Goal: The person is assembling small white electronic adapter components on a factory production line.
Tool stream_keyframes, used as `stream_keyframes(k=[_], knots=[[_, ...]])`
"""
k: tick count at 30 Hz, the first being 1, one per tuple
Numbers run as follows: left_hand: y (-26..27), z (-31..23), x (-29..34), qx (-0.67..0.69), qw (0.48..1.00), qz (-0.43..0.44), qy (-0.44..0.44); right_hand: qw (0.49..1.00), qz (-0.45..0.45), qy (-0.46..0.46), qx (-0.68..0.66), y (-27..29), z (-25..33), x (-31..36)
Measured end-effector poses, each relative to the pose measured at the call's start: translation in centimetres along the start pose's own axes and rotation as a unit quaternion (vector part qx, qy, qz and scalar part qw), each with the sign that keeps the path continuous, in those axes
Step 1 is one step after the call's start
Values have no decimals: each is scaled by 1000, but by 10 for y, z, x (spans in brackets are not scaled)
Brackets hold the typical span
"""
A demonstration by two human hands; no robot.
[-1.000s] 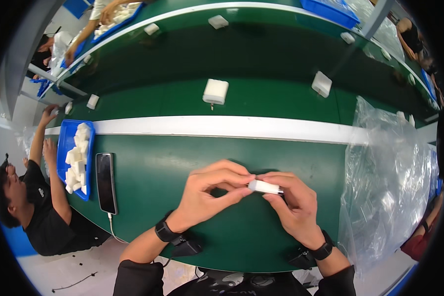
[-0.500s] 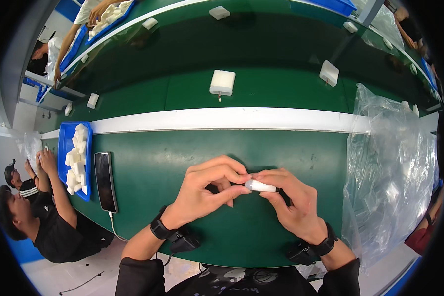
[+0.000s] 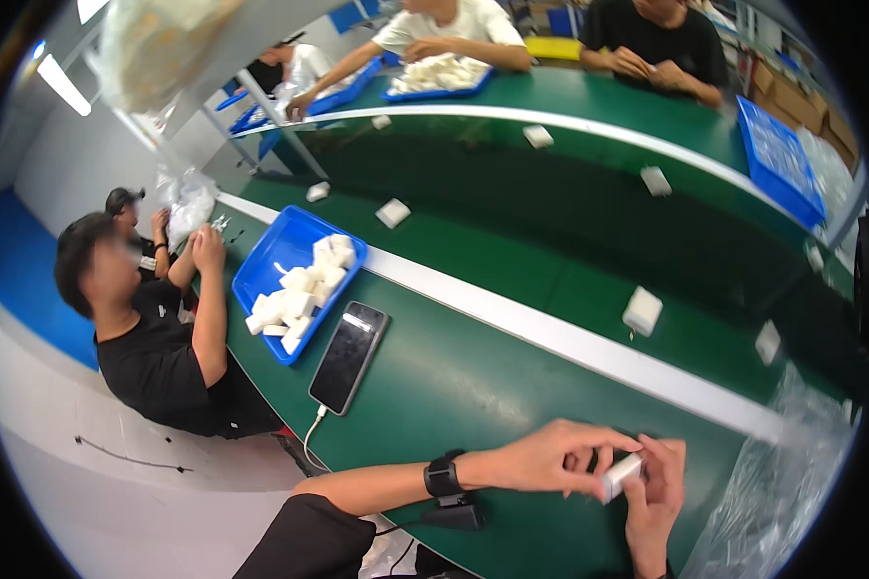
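Observation:
A small white block-shaped piece [image 3: 622,479] is held between my two hands over the green table, near its right end. My left hand [image 3: 556,459] pinches its left side with thumb and fingertips. From the right, my right hand [image 3: 658,482] grips the same piece, its thumb along the near side. The piece stands tilted, and my fingers cover part of its edges. A black strap with a small device circles my left wrist.
Left of my hands lie a dark phone [image 3: 350,357] with a white cable and a blue tray [image 3: 253,274] of white blocks. Beyond a white rail [image 3: 512,314], white pieces with thin pins [image 3: 642,311] sit on a green belt. Clear plastic [image 3: 777,492] lies right. Co-workers sit left and opposite.
The view has swung to the left, so my hands now appear lower right and the tray and phone nearer the middle. Both hands still hold the white piece, which is now more tilted.

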State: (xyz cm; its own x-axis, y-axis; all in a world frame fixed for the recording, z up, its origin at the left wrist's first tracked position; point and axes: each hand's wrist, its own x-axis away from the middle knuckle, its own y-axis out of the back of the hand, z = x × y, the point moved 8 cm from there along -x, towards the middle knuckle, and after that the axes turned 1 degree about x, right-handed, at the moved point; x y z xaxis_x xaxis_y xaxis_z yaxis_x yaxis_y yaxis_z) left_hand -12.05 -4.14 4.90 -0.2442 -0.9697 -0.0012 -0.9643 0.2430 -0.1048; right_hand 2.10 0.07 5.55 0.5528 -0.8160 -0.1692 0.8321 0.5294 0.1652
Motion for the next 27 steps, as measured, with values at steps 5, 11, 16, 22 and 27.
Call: stream_keyframes(k=[5,11,16,22,27], knots=[[-3,-4,0,11,1000,26,-2,996,-17,-36,-79,11,-14,5],[7,-8,2,37,998,-12,-38,989,87,-46,-109,-11,6,4],[6,-8,2,28,997,-24,-72,998,59,-16,-11,-6,19,2],[4,-17,8,-24,991,-65,-113,985,41,68,155,-7,43,2],[7,-7,2,-15,993,-63,-100,975,24,67,209,-6,45,-1]])
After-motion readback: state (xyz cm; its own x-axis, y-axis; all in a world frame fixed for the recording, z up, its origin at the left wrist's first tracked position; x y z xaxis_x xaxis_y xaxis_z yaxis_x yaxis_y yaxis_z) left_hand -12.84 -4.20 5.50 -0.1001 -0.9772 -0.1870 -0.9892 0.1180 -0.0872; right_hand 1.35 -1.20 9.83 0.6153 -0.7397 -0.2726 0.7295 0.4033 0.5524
